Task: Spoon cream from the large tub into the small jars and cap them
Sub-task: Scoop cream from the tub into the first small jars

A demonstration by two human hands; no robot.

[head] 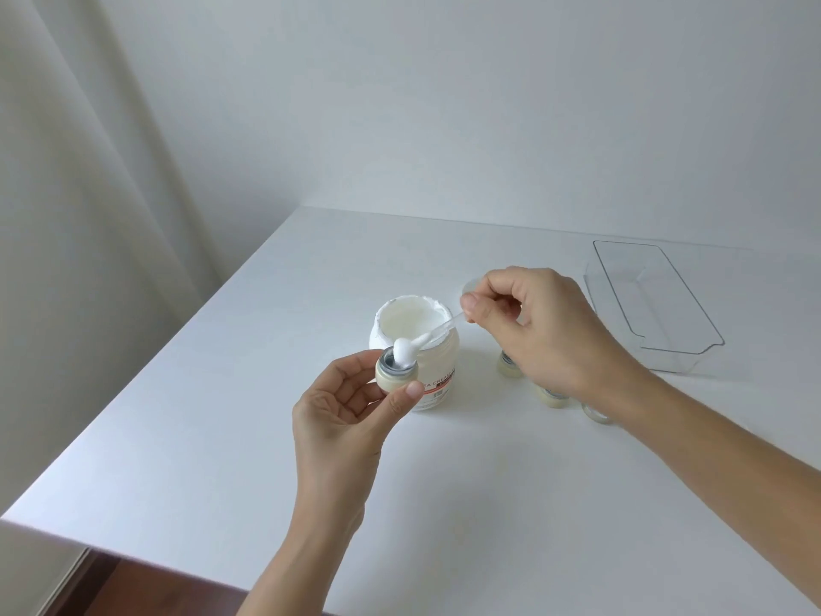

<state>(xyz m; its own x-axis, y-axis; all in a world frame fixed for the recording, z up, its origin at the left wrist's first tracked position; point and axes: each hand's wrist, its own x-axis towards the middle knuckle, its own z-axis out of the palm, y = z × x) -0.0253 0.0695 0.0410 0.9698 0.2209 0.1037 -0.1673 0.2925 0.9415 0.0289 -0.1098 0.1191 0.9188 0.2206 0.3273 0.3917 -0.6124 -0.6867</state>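
My left hand [351,406] holds a small cream-coloured jar [395,371] by its body, lifted in front of the large open white tub [415,344]. My right hand [537,326] pinches a clear spatula [437,332] whose tip carries a blob of white cream over the jar's mouth. Two more small jars [506,364] [551,395] stand on the table under my right hand, partly hidden by it. A small clear piece [597,415], perhaps a lid, lies under my right wrist.
A clear plastic tray [657,304] sits at the back right of the white table [222,437]. A translucent round lid [471,287] lies behind my right fingers. The table's left edge runs beside a pale curtain [89,215].
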